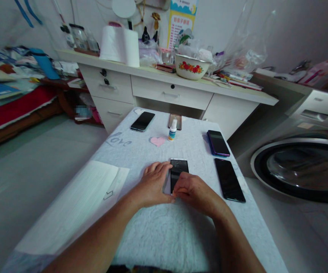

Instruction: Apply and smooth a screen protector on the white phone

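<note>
White-framed smartphone with a dark glass screen (179, 166) lies flat near the middle of a table under a pale blue-grey cloth (198, 242), long side pointing away from the person. Left hand (156, 184) is partly spread at the phone's left side, fingertips at the upper left edge, thumb near the bottom left corner; it steadies the phone rather than wrapping it. Right hand (194, 192) is mostly closed, fingers curled over the lower part of the screen, tips bunched at the bottom left corner beside the left thumb (whether anything small sits between them, can't tell). Beyond the phone stands a small white plastic bottle with a blue and yellow label (172, 133), upright, just in front of a flat brown-rimmed rectangular item (179, 123). Pink heart print (157, 141) shows on the cloth, left of the bottle. Black phone with a light edge (142, 121) lies at the far left; dark phone with a purple-blue edge (219, 143) and a larger black phone (230, 180) lie along the right side, one nearer than the other. Wide white sheet (73, 206) covers the near left. Behind: white desk with drawers (155, 90), floral enamel bowl (191, 68) on top.
</note>
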Motion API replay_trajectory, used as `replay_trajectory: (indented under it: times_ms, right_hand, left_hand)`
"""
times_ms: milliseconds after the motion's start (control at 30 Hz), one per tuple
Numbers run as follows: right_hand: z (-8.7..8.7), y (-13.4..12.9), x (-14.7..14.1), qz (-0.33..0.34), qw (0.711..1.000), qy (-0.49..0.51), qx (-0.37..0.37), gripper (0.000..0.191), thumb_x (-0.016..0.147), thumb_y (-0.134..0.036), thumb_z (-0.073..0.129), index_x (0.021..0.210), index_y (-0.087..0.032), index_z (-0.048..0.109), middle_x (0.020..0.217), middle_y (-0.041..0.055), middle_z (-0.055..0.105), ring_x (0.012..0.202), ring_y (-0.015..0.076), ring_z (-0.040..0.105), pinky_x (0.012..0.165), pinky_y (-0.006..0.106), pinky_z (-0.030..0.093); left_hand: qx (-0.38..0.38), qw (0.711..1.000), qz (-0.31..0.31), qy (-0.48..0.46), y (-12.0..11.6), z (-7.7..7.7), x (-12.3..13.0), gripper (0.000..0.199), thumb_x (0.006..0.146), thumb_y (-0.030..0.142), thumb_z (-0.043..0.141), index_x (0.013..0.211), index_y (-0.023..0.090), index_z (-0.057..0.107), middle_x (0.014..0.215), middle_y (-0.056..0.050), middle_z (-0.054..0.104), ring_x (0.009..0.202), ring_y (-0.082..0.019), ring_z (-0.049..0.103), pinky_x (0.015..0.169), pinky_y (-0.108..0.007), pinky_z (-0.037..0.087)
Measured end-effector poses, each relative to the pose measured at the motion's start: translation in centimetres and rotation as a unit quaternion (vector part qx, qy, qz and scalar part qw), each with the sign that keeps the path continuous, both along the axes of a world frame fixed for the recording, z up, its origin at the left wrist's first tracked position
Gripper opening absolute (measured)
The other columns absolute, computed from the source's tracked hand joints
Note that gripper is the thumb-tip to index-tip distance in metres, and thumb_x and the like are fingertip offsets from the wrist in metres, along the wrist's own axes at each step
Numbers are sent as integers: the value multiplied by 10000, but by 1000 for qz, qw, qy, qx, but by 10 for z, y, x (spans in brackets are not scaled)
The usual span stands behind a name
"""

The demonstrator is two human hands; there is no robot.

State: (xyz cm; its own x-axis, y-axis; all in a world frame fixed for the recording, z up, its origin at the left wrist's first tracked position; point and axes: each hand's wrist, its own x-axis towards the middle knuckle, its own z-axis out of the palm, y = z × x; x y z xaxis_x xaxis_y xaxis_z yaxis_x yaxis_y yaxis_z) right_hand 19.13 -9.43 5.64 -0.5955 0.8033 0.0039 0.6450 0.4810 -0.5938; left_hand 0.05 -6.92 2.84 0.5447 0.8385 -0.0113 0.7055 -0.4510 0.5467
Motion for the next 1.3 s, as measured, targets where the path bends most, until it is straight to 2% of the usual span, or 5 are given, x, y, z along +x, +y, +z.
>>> replay_trajectory:
  times_ms: [167, 333, 700, 1000, 1300]
  right_hand:
    - [6, 0, 13, -8, 1000, -17, -21, 171, 803, -65, 576, 766, -169, 707, 810, 32, 644, 779, 137, 571, 735, 245, 444]
    - [12, -1, 24, -31, 998, -27, -56, 197, 768, -55, 563, 749, -179, 715, 769, 15, 640, 706, 118, 566, 671, 218, 432]
    - [12, -2, 42, -66, 993, -42, -93, 220, 739, -46, 545, 736, -184, 716, 782, 16, 640, 698, 112, 576, 674, 213, 449]
    - [16, -1, 30, -50, 995, -41, -82, 193, 756, -52, 574, 741, -176, 722, 783, 14, 631, 673, 104, 564, 651, 209, 432]
    - [7, 1, 12, -5, 999, -13, -39, 170, 792, -56, 581, 784, -172, 706, 803, 20, 651, 748, 123, 569, 706, 229, 442]
  left_hand:
    - [-7, 1000, -2, 2, 0, 3, 0, 879, 560, 427, 748, 1331, 259, 360, 1470, -75, 362, 1329, -322, 296, 1081, -478, 276]
    - [-5, 1000, -3, 0, 0, 1, 0, 886, 566, 437, 734, 1344, 267, 347, 1475, -76, 349, 1340, -335, 278, 1083, -496, 263]
    - [-1, 1000, -6, -1, 0, 0, 0, 890, 570, 450, 722, 1351, 257, 341, 1463, -79, 363, 1336, -332, 280, 1085, -487, 273]
    - [-3, 1000, -3, 2, 1, 0, -1, 898, 557, 439, 741, 1341, 245, 348, 1463, -78, 368, 1330, -323, 287, 1092, -477, 271]
    - [2, 1000, 0, -1, 0, 1, 0, 893, 546, 421, 763, 1324, 250, 361, 1453, -71, 382, 1322, -316, 304, 1075, -461, 294]
